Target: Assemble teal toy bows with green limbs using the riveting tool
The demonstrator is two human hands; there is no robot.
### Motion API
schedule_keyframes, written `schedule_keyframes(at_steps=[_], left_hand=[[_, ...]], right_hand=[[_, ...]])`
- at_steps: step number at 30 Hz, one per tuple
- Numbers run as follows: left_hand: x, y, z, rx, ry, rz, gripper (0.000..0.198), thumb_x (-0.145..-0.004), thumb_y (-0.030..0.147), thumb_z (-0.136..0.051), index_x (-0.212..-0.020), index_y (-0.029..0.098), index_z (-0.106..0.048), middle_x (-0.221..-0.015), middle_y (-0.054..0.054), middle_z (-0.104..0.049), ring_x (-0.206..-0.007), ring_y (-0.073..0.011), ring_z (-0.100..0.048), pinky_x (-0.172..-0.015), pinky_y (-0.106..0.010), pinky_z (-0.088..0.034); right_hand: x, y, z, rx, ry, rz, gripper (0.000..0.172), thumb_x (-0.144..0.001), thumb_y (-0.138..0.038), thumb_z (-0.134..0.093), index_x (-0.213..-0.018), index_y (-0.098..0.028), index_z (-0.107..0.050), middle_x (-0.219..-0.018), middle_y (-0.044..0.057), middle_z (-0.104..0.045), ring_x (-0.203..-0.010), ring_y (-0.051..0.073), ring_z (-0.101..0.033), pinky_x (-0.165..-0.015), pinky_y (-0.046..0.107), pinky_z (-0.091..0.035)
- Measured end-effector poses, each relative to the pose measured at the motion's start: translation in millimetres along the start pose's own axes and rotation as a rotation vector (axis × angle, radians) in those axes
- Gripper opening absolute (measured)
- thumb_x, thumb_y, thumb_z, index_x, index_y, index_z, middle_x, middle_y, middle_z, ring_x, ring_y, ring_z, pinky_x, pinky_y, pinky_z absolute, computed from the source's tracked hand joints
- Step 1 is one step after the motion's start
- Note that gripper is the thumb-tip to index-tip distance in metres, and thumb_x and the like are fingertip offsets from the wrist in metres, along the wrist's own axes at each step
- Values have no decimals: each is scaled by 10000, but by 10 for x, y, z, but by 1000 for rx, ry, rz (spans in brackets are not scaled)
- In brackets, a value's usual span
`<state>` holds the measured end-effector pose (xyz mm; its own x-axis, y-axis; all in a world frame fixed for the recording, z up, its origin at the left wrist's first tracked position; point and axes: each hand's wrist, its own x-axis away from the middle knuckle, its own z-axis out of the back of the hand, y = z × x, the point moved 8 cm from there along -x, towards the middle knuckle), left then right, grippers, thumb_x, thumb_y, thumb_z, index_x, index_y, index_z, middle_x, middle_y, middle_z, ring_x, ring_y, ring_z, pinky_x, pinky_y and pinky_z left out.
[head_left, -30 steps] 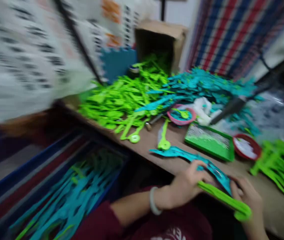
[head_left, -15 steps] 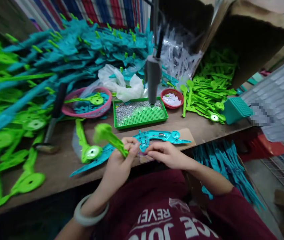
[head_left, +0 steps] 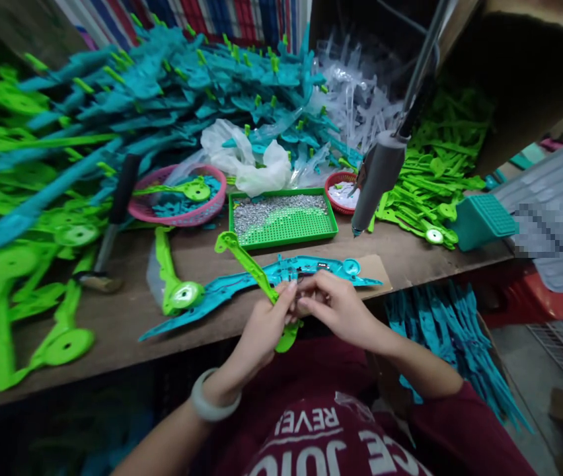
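Note:
My left hand point(head_left: 267, 325) is closed on a long green plastic part point(head_left: 246, 259), whose narrow end points up and to the left; its rounded end shows below my fingers. My right hand point(head_left: 338, 305) meets the left fingertips with its fingers curled in a pinch. What those fingers hold, if anything, is hidden. Beneath both hands lies a long curved blue plastic shell point(head_left: 232, 285), its inner side facing up. Its right end rests on a piece of cardboard point(head_left: 378, 268). A grey electric screwdriver point(head_left: 379, 178) hangs tip down, to the right of the screw tray.
Behind the shell stands a green tray point(head_left: 286, 239) of small metal screws. A pink basket point(head_left: 177, 219) holds blue pieces, a red basket point(head_left: 341, 206) white ones. A black-handled hammer point(head_left: 115, 218) lies left. Blue parts point(head_left: 187, 92) and green parts point(head_left: 425, 192) are heaped behind.
My left hand has turned the green part and brought it right, against my right fingers. The hanging screwdriver has swung right and tilted. The view has shifted slightly.

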<state>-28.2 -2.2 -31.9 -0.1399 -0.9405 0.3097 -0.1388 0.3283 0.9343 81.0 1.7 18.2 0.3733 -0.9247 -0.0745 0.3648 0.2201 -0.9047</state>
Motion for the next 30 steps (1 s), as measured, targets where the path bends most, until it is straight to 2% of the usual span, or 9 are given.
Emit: schedule_keyframes(at_steps=[3,6,8,10,14,18,22,27,30], left_hand=[[133,-239,-62,195,-83,185,569,-781,689,-723,-670,201,-452,-537,96,-327,-517,-71,-317,-520,-217,-319],[446,-490,-115,372,-224,402,530,-707,560,-856,-952,201,-553,-751,75,-539,-525,-33,-349,-539,-207,-365],[722,-641,-124,321,-349,528,597,-730,472,-861,-1173,240,-536,-947,28,-628,-600,-56,-486,-602,-241,-431],[950,-744,-91,166,-450,587,531,-815,481,-776,-1218,231,-536,-953,-5,-675,-739,-132,-614,-708,-299,-483],[1068,-682,-80,-104,-626,540,360,-911,556,-587,-939,197,-591,-794,-42,-740,-786,-201,-680,-758,-333,-494],[966,-453,-138,-264,-817,507,279,-855,479,-665,-868,209,-596,-740,3,-717,-703,-179,-659,-683,-288,-494],[889,-317,-129,-239,-889,534,294,-865,495,-654,-914,206,-664,-880,-27,-749,-824,-194,-696,-728,-275,-522],[865,-343,-128,-292,-960,494,403,-936,530,-543,-734,206,-671,-668,-25,-729,-617,-170,-657,-635,-257,-491],[781,-348,-112,-361,-908,416,350,-899,511,-607,-750,206,-692,-619,-12,-711,-578,-169,-630,-607,-252,-475]], right_hand=[[85,-19,14,40,-121,57,138,-968,-192,-583,-836,-189,-622,-803,5,-600,-768,144,-563,-708,265,-441],[191,-31,199,108,-142,118,132,-999,-206,-549,-883,-191,-610,-856,16,-591,-816,147,-561,-747,269,-449],[251,-50,336,126,-143,146,130,-1014,-218,-533,-917,-185,-612,-882,25,-596,-845,149,-565,-777,275,-460],[298,-93,334,123,-257,174,126,-1020,-220,-529,-960,-173,-629,-896,33,-610,-862,150,-579,-798,280,-470],[361,-269,-33,150,-702,281,160,-1018,-193,-521,-1019,-138,-671,-964,63,-626,-870,149,-586,-782,272,-466],[301,-394,-336,330,-1040,334,126,-977,-132,-558,-950,-112,-680,-939,66,-615,-796,143,-533,-705,264,-418],[206,-522,-370,359,-1146,369,147,-994,-155,-551,-940,-124,-685,-949,64,-618,-779,132,-508,-689,257,-393],[214,-521,-458,377,-1209,319,139,-969,-108,-567,-926,-103,-700,-926,74,-640,-737,127,-506,-671,263,-389],[211,-504,-536,364,-1247,269,147,-953,-66,-569,-1010,-87,-703,-938,85,-666,-746,126,-529,-678,260,-404]])
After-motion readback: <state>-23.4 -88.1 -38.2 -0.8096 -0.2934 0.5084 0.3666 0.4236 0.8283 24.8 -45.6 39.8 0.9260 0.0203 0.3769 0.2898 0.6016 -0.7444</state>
